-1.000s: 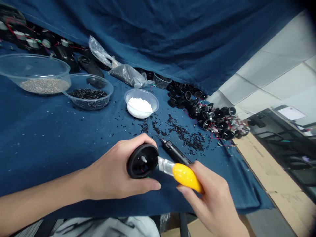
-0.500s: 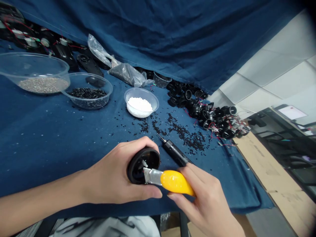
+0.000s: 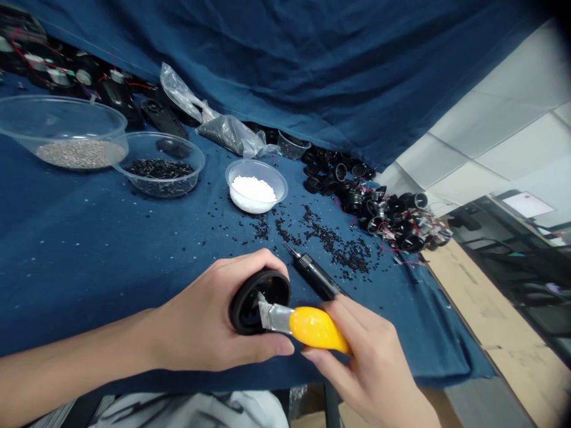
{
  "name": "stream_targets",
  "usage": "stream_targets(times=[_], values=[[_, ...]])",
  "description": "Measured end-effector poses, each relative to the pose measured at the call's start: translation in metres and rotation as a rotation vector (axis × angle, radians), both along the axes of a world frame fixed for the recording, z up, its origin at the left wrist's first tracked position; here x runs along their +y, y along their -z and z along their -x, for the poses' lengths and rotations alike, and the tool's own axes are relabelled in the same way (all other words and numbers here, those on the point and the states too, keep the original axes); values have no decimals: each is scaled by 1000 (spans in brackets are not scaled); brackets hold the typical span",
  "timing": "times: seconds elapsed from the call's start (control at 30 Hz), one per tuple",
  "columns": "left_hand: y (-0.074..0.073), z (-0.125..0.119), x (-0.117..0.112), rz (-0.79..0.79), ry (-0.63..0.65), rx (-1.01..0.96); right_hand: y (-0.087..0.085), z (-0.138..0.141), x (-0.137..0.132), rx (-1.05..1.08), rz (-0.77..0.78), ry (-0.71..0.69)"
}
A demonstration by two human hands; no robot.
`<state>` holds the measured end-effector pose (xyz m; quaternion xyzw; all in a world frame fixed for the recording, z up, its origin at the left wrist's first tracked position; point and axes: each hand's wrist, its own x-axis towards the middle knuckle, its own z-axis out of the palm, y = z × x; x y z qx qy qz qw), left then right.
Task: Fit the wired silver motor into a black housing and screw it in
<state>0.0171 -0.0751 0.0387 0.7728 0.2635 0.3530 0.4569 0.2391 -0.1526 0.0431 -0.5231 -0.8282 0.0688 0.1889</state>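
My left hand (image 3: 218, 315) is wrapped round a black round plastic cup-shaped part (image 3: 247, 309), its open mouth tilted toward me and to the right. Inside the cup a small whitish piece shows. In my right hand (image 3: 368, 351) is a yellow-handled utility knife (image 3: 317, 330), its metal blade end reaching into the cup's mouth at the whitish piece. The blade's very tip is hard to make out. Just beyond my right hand lies a black pen-shaped screwdriver (image 3: 316, 276), bit pointing away to the left; my fingers hide its rear end.
Clear bowls hold metal bits (image 3: 57, 122), black screws (image 3: 156, 187) and white pieces (image 3: 256, 205). Tiny black pieces (image 3: 341, 246) are scattered on the blue cloth (image 3: 134, 249). A heap of black parts with wires (image 3: 388, 214) lies back right; a plastic bag (image 3: 232, 135) lies behind.
Hands, cup and knife are nearly where they were. The blade end appears slightly shifted against the whitish piece inside the cup.
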Motion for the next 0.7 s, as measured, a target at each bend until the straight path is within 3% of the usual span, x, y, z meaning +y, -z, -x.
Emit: stream_targets(times=[0.7], values=[[1,1,-1,-20,-10,15,8,6,3,31,-11,26]])
